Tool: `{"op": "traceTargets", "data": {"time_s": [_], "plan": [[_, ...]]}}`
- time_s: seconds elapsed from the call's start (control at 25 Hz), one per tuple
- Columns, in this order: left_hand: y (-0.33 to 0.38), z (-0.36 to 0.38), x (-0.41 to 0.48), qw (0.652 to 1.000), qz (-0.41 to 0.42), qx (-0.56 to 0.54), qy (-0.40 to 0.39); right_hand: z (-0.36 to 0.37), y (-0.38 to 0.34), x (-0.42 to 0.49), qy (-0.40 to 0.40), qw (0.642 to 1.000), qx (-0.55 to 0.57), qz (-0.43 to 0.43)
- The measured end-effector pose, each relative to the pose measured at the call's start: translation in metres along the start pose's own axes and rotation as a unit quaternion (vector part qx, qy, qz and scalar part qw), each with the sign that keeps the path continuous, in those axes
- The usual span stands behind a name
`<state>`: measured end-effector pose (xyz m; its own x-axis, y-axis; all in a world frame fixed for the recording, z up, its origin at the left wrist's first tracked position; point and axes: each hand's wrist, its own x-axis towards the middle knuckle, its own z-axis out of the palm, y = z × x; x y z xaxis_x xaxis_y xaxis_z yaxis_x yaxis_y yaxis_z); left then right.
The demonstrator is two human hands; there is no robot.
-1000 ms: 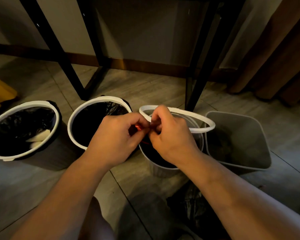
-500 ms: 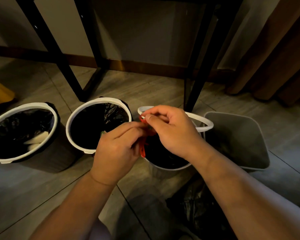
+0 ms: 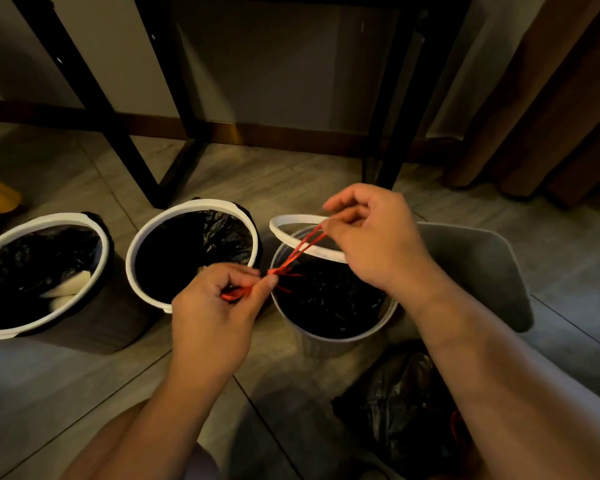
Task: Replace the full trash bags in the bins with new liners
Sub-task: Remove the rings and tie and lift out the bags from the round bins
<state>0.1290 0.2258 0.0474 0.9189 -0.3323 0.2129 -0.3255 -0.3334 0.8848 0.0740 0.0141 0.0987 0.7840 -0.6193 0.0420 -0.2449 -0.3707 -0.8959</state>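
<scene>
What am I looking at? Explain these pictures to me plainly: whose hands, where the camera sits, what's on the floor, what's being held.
There is no machine here. These are a person's two bare hands, and every picture comes from one wide-angle camera worn on the head, looking forward and down. On the tiled floor stand three round bins lined with black bags: the left bin, the middle bin and the third bin. To the right is a grey square bin with no liner showing. The left hand and right hand each pinch the red drawstring of the black bag in the third bin, stretching it between them. That bin's white ring sits tilted. Another dark bag lies on the floor near the person. Black table legs stand behind.
</scene>
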Motion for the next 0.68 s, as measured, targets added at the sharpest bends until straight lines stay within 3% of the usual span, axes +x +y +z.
{"op": "traceTargets", "data": {"time_s": [0.12,0.24,0.52,0.68], "plan": [[-0.025,-0.009,-0.002,0.984,-0.164,0.026,-0.064,-0.015,0.018,0.013,0.049,0.995,-0.084,-0.008],[-0.043,-0.023,-0.002,0.963,-0.232,0.084,-0.111,-0.025,0.032,0.021,0.074,0.992,-0.101,0.009],[-0.056,-0.029,0.000,0.920,-0.263,0.218,-0.192,-0.030,0.043,0.033,0.121,0.991,-0.052,0.033],[-0.057,-0.029,-0.001,0.899,-0.240,0.296,-0.215,-0.027,0.034,0.034,0.121,0.992,-0.001,0.038]]}}
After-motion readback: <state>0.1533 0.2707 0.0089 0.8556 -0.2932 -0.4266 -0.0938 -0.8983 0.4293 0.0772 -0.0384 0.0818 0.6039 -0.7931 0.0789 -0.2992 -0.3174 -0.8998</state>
